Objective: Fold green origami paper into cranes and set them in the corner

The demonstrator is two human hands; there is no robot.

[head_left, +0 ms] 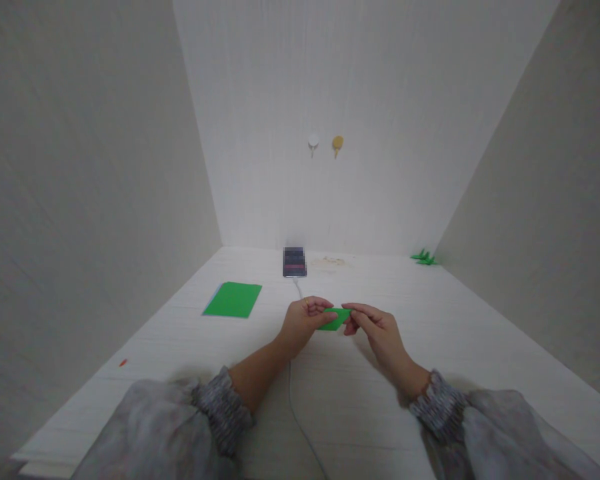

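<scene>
A small piece of folded green paper (334, 322) is held up between both hands, above the white table. My left hand (303, 323) grips its left side, thumb on top and fingers behind. At its upper right corner, my right hand (377, 327) pinches the paper between thumb and index finger. To the left lies a stack of green paper sheets (234, 300), apart from both hands. Several small folded green paper pieces (424, 257) rest at the far right by the wall.
A phone (295, 262) with a blurred screen stands at the back wall, its white cable (300, 407) running toward me beneath my left arm. A small orange-red object (123, 363) lies at the left edge. Two hooks, one white (313, 141) and one yellow (337, 143), are on the back wall.
</scene>
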